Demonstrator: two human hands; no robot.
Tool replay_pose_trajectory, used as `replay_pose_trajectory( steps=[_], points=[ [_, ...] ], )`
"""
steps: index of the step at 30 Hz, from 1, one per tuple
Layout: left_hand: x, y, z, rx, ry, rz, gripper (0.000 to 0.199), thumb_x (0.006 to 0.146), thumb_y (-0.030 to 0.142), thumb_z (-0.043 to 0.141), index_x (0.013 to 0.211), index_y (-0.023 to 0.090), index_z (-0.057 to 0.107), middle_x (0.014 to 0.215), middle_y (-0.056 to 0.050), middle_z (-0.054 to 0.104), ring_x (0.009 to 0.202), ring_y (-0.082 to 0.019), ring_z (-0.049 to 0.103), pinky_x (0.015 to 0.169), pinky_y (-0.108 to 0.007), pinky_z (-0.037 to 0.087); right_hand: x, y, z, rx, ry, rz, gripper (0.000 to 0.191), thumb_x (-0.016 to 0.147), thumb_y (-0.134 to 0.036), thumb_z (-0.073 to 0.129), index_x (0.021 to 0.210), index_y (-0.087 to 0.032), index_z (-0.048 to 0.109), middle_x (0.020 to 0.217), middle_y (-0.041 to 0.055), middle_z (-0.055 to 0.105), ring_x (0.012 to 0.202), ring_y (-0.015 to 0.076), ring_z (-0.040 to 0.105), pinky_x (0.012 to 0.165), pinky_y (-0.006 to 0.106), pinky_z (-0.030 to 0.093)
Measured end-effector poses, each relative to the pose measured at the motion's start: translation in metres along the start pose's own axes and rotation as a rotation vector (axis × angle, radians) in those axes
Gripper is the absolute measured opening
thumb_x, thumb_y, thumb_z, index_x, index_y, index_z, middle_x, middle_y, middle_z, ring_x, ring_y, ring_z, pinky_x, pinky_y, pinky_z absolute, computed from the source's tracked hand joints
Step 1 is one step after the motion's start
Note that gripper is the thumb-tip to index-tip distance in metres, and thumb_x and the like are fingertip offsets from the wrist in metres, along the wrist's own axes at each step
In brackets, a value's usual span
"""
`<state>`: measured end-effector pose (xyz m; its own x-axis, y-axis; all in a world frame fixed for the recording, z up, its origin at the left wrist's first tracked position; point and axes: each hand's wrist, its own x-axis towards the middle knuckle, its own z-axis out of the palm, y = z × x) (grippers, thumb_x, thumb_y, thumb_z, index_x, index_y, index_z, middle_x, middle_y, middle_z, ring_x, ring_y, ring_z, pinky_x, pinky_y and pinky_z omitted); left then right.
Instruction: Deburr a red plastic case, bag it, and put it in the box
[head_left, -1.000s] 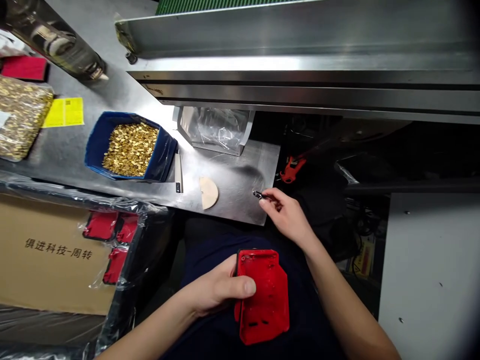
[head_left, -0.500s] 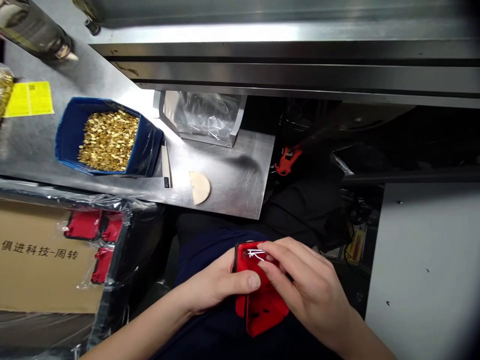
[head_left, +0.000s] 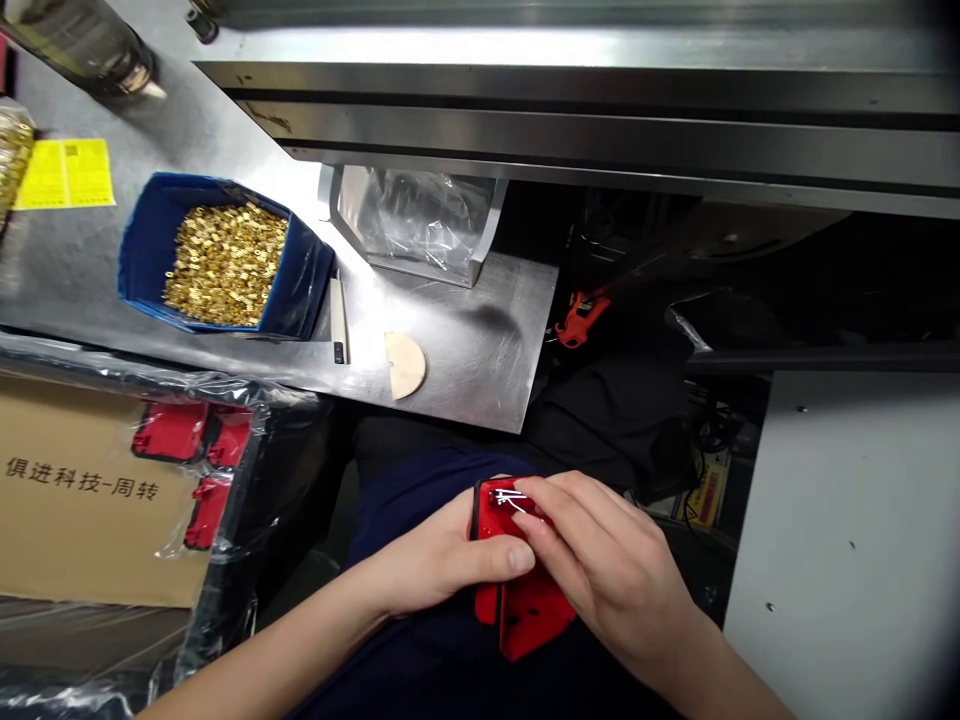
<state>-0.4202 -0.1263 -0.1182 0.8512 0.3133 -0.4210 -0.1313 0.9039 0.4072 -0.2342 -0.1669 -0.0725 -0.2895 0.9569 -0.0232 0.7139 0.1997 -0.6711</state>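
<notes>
From my remote view, a broad metal beam (head_left: pixel 525 120) crossed the top of the head camera's picture, above the metal bench (head_left: pixel 270 365). At lower left I saw a film-lined container (head_left: pixel 232 520) with brown cardboard (head_left: pixel 90 540) in it, and at lower right a pale panel (head_left: pixel 847 500). On the bench stood a blue bin (head_left: pixel 146 245) full of small gold pieces (head_left: pixel 225 265), and right of it a grey tray (head_left: pixel 476 265) with clear plastic in it. My left hand (head_left: pixel 435 560) had its grip closed on the left edge of a red housing (head_left: pixel 525 620), thumb over the rim, low in front of dark blue clothing. My right hand (head_left: pixel 622 580) was over the housing's right side, its grip nearly closed, thumb and forefinger pinched about a small shiny part (head_left: pixel 504 499) at the housing's upper end. Three red pieces (head_left: pixel 174 430) lay by the cardboard's right edge. Smaller again were a yellow label (head_left: pixel 66 174), an orange-handled tool (head_left: pixel 579 318) beyond the bench's right edge, a white-handled knife (head_left: pixel 338 320) just beside the blue bin, and a pale half-disc (head_left: pixel 406 365).
</notes>
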Motion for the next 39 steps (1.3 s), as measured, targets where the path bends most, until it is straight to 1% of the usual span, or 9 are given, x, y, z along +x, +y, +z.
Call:
replay_pose_trajectory(
  steps=[9, 15, 22, 25, 28, 30, 32, 35, 39],
  points=[
    [0.000, -0.003, -0.002, 0.003, -0.026, 0.008, 0.037, 0.087, 0.046, 0.076, 0.105, 0.015, 0.065, 0.095, -0.004, 0.061, 0.089, -0.017, 0.054, 0.081, -0.027, 0.045, -0.001, -0.001, -0.001, -0.011, -0.079, -0.009, 0.024, 0.103, -0.013, 0.054, 0.125, -0.010, 0.062, 0.101, 0.0119, 0.072, 0.092, 0.0234, 0.067, 0.083, 0.037, 0.056],
    [-0.003, -0.006, -0.008, -0.021, -0.039, -0.043, 0.046, 0.084, 0.050, 0.078, 0.114, 0.017, 0.065, 0.100, -0.005, 0.066, 0.093, -0.022, 0.060, 0.090, -0.035, 0.047, -0.003, 0.006, -0.010, 0.142, 0.089, 0.183, 0.020, 0.100, -0.011, 0.059, 0.117, -0.019, 0.066, 0.096, 0.0041, 0.070, 0.086, 0.0160, 0.066, 0.080, 0.029, 0.054],
    [-0.004, -0.011, -0.008, -0.079, -0.045, -0.048, 0.050, 0.084, 0.049, 0.078, 0.119, 0.016, 0.066, 0.102, -0.007, 0.069, 0.094, -0.022, 0.063, 0.091, -0.035, 0.046, -0.008, 0.009, -0.004, 0.119, -0.008, -0.014, 0.030, 0.098, -0.010, 0.062, 0.128, -0.015, 0.061, 0.109, 0.0092, 0.072, 0.097, 0.0204, 0.066, 0.089, 0.035, 0.055],
    [-0.006, -0.014, -0.008, -0.091, -0.035, -0.039, 0.059, 0.083, 0.049, 0.079, 0.130, 0.018, 0.061, 0.106, -0.008, 0.070, 0.097, -0.023, 0.065, 0.092, -0.036, 0.046, -0.002, 0.022, -0.001, 0.167, 0.065, 0.115, 0.028, 0.098, -0.018, 0.065, 0.126, -0.020, 0.065, 0.104, 0.0061, 0.071, 0.088, 0.0176, 0.066, 0.082, 0.032, 0.055],
    [-0.008, -0.015, -0.008, -0.085, 0.009, -0.013, 0.076, 0.079, 0.052, 0.083, 0.141, 0.020, 0.052, 0.119, -0.011, 0.068, 0.104, -0.025, 0.065, 0.094, -0.038, 0.047, 0.018, 0.052, 0.015, 0.243, 0.166, 0.363, 0.022, 0.097, -0.030, 0.067, 0.118, -0.024, 0.070, 0.097, 0.0031, 0.072, 0.079, 0.0160, 0.066, 0.073, 0.029, 0.055],
    [-0.008, -0.014, -0.006, -0.085, 0.040, 0.006, 0.092, 0.075, 0.055, 0.085, 0.149, 0.025, 0.041, 0.126, -0.010, 0.064, 0.110, -0.026, 0.064, 0.097, -0.039, 0.047, 0.039, 0.075, 0.036, 0.303, 0.198, 0.439, 0.025, 0.096, -0.035, 0.068, 0.119, -0.023, 0.069, 0.097, 0.0033, 0.073, 0.082, 0.0166, 0.068, 0.074, 0.028, 0.055],
    [-0.008, -0.011, -0.003, -0.047, 0.060, 0.038, 0.098, 0.075, 0.060, 0.084, 0.153, 0.028, 0.034, 0.125, -0.009, 0.062, 0.113, -0.026, 0.062, 0.099, -0.038, 0.046, 0.064, 0.094, 0.062, 0.313, 0.227, 0.400, 0.029, 0.098, -0.038, 0.064, 0.121, -0.021, 0.064, 0.104, 0.0051, 0.072, 0.088, 0.0174, 0.069, 0.079, 0.028, 0.056],
    [-0.008, -0.006, 0.003, 0.117, 0.120, 0.115, 0.083, 0.084, 0.068, 0.070, 0.148, 0.027, 0.038, 0.121, -0.009, 0.061, 0.110, -0.026, 0.060, 0.099, -0.038, 0.046, 0.102, 0.111, 0.097, 0.141, 0.239, 0.300, 0.027, 0.102, -0.037, 0.054, 0.121, -0.019, 0.061, 0.117, 0.0105, 0.066, 0.107, 0.0214, 0.063, 0.093, 0.033, 0.052],
    [-0.017, -0.001, 0.008, 0.327, 0.181, 0.124, 0.065, 0.096, 0.065, 0.053, 0.145, 0.026, 0.040, 0.126, -0.011, 0.058, 0.116, -0.028, 0.056, 0.104, -0.044, 0.044, 0.130, 0.120, 0.120, 0.010, 0.195, 0.282, 0.024, 0.096, -0.035, 0.063, 0.114, -0.020, 0.068, 0.124, 0.0149, 0.059, 0.121, 0.0321, 0.052, 0.107, 0.047, 0.040]
  ],
)
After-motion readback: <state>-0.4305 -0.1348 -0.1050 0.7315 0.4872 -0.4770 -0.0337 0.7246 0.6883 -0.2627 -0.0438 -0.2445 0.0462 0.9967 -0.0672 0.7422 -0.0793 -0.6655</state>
